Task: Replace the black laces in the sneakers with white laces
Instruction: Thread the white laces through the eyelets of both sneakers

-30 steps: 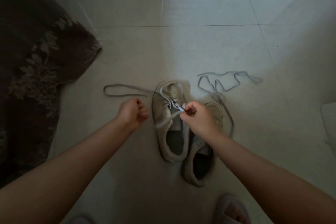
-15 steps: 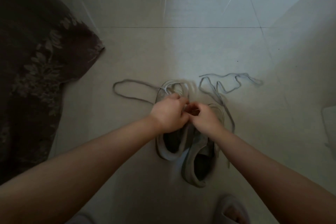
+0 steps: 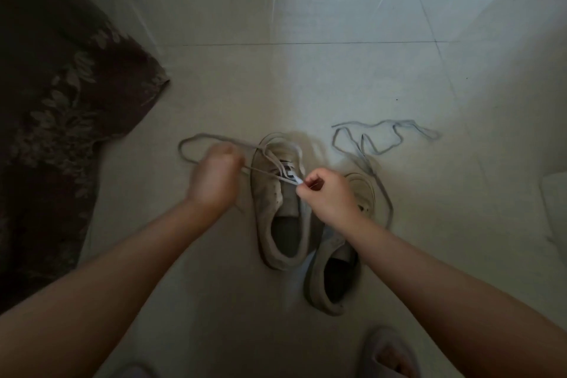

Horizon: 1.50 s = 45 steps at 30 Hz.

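Two pale, worn sneakers lie side by side on the tiled floor. The left sneaker has a light lace partly threaded through its front eyelets. My left hand, blurred, grips one run of that lace to the left of the shoe; the lace loops on the floor beyond it. My right hand pinches the lace's other end over the shoe's tongue. The right sneaker lies partly under my right forearm. A loose darker lace lies in curls on the floor at its toe.
A dark floral cloth covers the floor on the left. My slippered foot shows at the bottom edge. A pale object sits at the right edge. Bare tiles stretch beyond the shoes.
Half a second ago both hands met over the left sneaker's eyelets. My left hand has since swung out to the left, drawing the lace with it; my right hand stays at the tongue.
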Each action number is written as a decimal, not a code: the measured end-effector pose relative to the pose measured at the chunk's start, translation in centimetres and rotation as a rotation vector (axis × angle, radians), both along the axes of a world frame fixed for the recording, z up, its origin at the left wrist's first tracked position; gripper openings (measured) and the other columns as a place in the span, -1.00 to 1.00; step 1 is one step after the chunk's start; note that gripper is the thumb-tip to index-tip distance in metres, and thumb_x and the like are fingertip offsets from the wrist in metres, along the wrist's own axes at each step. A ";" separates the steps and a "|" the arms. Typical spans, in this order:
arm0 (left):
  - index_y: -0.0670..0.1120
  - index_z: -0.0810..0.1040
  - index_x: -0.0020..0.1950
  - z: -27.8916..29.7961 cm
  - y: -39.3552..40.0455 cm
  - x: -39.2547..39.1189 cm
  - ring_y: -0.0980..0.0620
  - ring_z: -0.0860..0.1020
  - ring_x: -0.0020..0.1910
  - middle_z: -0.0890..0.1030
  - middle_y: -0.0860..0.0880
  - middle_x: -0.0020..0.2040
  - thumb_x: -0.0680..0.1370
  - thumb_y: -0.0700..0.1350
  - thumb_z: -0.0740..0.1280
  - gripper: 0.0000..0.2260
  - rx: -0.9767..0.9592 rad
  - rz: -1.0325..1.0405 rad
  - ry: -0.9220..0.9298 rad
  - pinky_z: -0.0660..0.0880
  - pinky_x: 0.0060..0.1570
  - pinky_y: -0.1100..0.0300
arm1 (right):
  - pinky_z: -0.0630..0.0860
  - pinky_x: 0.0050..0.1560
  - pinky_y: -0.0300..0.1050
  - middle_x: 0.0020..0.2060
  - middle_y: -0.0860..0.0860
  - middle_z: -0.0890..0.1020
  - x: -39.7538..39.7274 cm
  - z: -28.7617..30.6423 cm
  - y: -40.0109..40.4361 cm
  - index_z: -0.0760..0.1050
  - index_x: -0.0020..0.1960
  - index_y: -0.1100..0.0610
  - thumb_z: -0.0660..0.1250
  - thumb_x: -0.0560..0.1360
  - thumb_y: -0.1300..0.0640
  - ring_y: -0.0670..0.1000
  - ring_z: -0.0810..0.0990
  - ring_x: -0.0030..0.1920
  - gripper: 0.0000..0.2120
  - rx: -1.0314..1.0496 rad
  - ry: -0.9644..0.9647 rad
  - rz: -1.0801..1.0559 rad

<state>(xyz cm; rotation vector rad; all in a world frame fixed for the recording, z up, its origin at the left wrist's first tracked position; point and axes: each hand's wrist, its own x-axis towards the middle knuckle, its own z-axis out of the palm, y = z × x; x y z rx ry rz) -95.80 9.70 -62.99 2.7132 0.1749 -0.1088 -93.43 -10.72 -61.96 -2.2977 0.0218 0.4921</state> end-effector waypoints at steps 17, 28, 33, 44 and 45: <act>-0.11 0.64 -0.01 0.5 -4.9 0.1 -0.13 0.49 0.06 0.54 -0.10 0.01 0.51 0.02 0.26 -0.73 -0.027 -0.281 0.027 0.45 -0.11 0.05 | 0.53 -0.17 -0.09 -0.26 0.00 0.60 -0.6 -0.8 0.1 0.50 -0.20 0.03 0.43 0.39 0.07 -0.01 0.57 -0.22 -0.90 0.038 0.009 0.023; -0.02 0.48 -0.17 -1.3 1.8 -1.0 -0.15 0.55 -0.05 0.57 -0.08 -0.08 0.55 0.00 0.24 -0.84 0.022 0.164 0.225 0.40 -0.15 0.09 | 0.36 -0.34 -0.21 -0.41 0.00 0.53 0.2 0.0 -0.3 0.50 -0.30 0.18 0.43 0.36 0.16 -0.05 0.47 -0.36 -0.86 -0.027 -0.048 -0.024; 0.00 0.50 0.06 -0.8 -1.3 -0.6 -0.09 0.57 0.01 0.63 0.00 -0.05 0.54 0.06 0.25 -0.81 -0.085 -0.012 0.198 0.39 -0.02 0.11 | 0.35 -0.35 -0.18 -0.40 -0.01 0.50 0.3 0.0 0.1 0.48 -0.29 0.16 0.41 0.37 0.10 -0.04 0.45 -0.35 -0.83 -0.065 -0.002 0.005; -0.08 0.46 -0.02 -1.1 -2.3 -0.9 -0.23 0.56 -0.09 0.63 -0.14 -0.08 0.61 0.00 0.14 -0.81 0.058 -0.078 0.090 0.27 -0.25 0.09 | 0.29 -0.36 -0.13 -0.45 0.00 0.39 0.1 0.3 -0.4 0.32 -0.34 0.11 0.35 0.41 0.18 -0.04 0.33 -0.41 -0.76 -0.061 -0.066 0.053; -0.07 0.44 -0.04 -1.1 -1.7 -1.0 -0.23 0.56 -0.12 0.63 -0.14 -0.10 0.62 0.00 0.11 -0.80 0.119 -0.083 0.095 0.24 -0.25 0.10 | 0.29 -0.36 -0.14 -0.44 0.00 0.39 0.1 0.2 -0.5 0.33 -0.34 0.11 0.35 0.41 0.18 -0.04 0.33 -0.41 -0.76 -0.057 -0.059 0.048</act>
